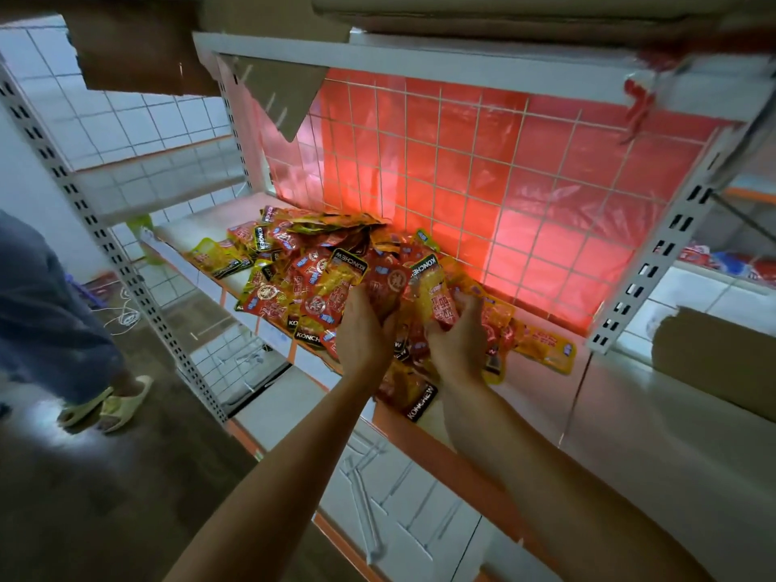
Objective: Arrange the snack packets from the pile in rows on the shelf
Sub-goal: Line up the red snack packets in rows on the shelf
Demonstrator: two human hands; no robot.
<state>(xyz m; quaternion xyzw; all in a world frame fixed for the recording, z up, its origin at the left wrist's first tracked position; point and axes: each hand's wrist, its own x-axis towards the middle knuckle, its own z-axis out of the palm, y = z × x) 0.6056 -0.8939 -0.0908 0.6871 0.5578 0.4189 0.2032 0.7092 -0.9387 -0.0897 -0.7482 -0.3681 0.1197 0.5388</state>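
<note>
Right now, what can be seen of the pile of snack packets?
The pile of snack packets is a loose, unsorted heap of glossy red and yellow pouches with black KONCHEW bands, lying at all angles on the white shelf against the wire grid. Some overhang the front edge. The left hand and right hand grip packets at its near side.

Dim scene; red glow shines through the plastic sheet (pixel 558 228) at the shelf (pixel 541 384) back edge; corners blur, posts (pixel 105 245) bow.

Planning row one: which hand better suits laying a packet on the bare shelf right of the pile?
Right: right hand holds a yellow packet beside that bare shelf; left hand, holding a red packet, is farther.
</note>
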